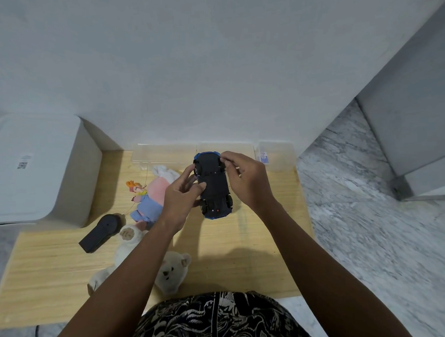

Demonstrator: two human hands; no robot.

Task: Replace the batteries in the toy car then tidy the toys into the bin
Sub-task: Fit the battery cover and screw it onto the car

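Observation:
A blue toy car [214, 186] is held upside down above the wooden table [258, 243], its black underside facing me. My left hand [181, 193] grips its left side, thumb resting on the underside. My right hand [244, 177] holds the right side near the far end, fingertips pinching at the edge of the underside. A white lidded bin [38, 168] stands at the table's left end. A black remote control [100, 233] lies near it.
A pink and blue doll [149, 199] and a white teddy bear [169, 270] lie on the table under my left arm. Clear plastic boxes [164, 153] line the wall, one holding a small blue pack [263, 157]. Marble floor lies to the right.

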